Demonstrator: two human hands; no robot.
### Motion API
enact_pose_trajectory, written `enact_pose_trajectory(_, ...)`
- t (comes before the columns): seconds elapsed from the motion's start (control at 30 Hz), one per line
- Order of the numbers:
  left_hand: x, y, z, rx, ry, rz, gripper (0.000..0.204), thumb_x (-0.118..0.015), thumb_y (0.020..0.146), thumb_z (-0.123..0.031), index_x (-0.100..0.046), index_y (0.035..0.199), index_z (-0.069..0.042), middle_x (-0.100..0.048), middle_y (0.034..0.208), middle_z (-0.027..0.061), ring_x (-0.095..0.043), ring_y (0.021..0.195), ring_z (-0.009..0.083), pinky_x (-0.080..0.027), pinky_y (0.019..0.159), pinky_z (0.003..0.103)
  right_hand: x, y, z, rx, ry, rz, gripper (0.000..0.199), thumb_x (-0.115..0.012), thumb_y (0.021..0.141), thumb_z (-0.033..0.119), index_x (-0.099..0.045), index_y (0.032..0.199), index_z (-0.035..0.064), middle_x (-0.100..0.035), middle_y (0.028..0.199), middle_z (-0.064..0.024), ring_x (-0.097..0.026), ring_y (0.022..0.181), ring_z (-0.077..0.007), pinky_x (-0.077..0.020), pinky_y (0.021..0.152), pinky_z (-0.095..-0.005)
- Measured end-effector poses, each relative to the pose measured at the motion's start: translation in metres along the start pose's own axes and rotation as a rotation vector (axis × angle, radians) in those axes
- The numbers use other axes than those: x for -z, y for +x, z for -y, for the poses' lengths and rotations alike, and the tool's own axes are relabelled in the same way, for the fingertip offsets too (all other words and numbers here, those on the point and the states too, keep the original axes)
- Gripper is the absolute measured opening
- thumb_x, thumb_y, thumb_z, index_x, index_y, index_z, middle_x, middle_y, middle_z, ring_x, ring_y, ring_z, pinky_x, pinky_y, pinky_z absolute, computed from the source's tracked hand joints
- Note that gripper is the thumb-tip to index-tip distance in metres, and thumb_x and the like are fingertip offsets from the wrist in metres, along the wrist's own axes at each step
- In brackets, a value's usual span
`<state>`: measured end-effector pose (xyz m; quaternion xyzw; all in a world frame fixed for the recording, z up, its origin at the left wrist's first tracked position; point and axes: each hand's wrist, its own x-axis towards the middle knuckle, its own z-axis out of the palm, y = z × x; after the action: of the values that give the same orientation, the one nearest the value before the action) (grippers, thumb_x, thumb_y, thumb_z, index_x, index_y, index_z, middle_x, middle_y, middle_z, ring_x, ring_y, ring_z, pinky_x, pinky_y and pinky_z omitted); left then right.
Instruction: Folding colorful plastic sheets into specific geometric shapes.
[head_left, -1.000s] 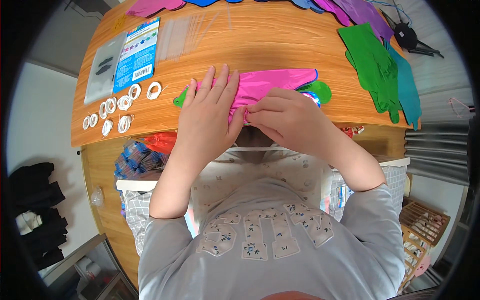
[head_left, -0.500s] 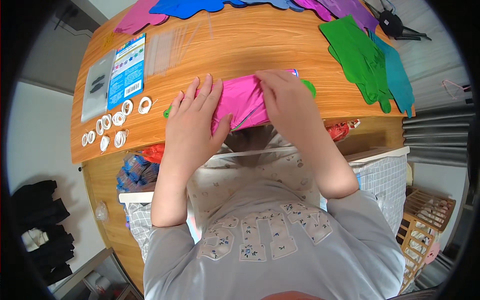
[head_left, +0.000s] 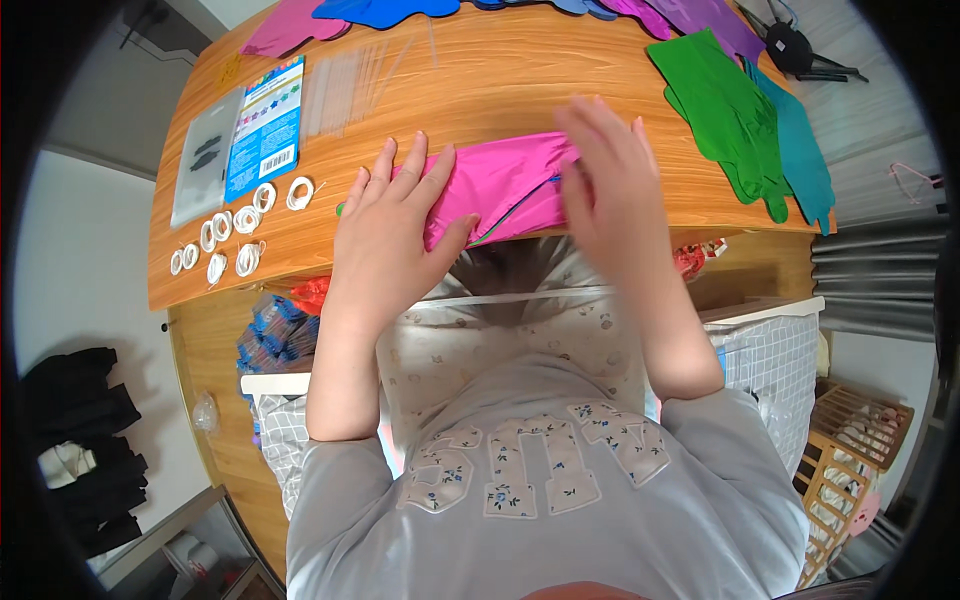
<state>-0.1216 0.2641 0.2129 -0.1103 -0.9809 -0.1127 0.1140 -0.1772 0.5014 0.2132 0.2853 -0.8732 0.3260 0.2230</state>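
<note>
A folded pink foil balloon (head_left: 505,185) lies flat along the near edge of the wooden table, with a thin blue-green strip showing on its slanted fold. My left hand (head_left: 395,215) rests palm down on its left end, fingers spread and thumb stretched toward the fold. Over the right end is my right hand (head_left: 620,185), blurred by motion, its fingers stretched out and its thumb apart; nothing shows in it. Whether it touches the foil I cannot tell. A bit of green foil (head_left: 340,209) peeks out beside my left hand.
White ribbon coils (head_left: 246,219), a blue printed card (head_left: 265,130), a clear bag (head_left: 205,165) and clear straws (head_left: 340,90) lie at the left. Flat green (head_left: 720,115) and teal foil balloons (head_left: 800,160) lie at the right; blue, pink and purple ones line the far edge.
My right hand has lifted and moved right and away from me, uncovering more of the pink foil and its strip. My left hand stays spread on the foil. The view has shifted slightly.
</note>
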Motion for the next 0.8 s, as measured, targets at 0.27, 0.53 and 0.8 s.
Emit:
enact_pose_trajectory(0.27,0.008,-0.007,-0.014,0.029,0.137,0.027,0.062,-0.066,0.096,-0.036,-0.052,0.151,-0.012,-0.046,0.159,0.0181,-0.037,0.15,0.0407,-0.026,0.123,0.055,-0.03,-0.042,0.034,0.28,0.015,0.043,0.046,-0.074,0.08,0.009,-0.067,0.126,0.011,-0.069,0.115,-0.0079,-0.066,0.107,-0.0286,-0.0492,0.101,-0.0455)
enact_pose_trajectory(0.53,0.055,-0.065,-0.039,0.053,-0.054,0.085,0.054,-0.073,0.09,-0.021,-0.062,0.14,-0.004,-0.072,0.121,0.0176,-0.065,0.123,0.0352,-0.038,0.115,0.05,0.003,-0.063,-0.002,0.518,0.038,0.043,0.029,-0.08,0.077,0.015,-0.076,0.105,0.0103,-0.075,0.112,-0.0036,-0.067,0.104,-0.0213,-0.0509,0.095,-0.039)
enact_pose_trajectory(0.8,0.008,-0.085,0.02,-0.009,-0.64,0.107,0.054,-0.076,0.077,-0.01,-0.071,0.132,-0.011,-0.073,0.088,0.0069,-0.071,0.079,0.0239,-0.057,0.073,0.036,-0.008,-0.082,-0.022,0.489,0.462,0.064,0.019,-0.083,0.079,0.008,-0.079,0.097,0.0094,-0.077,0.111,-0.0077,-0.071,0.088,-0.0222,-0.0541,0.075,-0.0335)
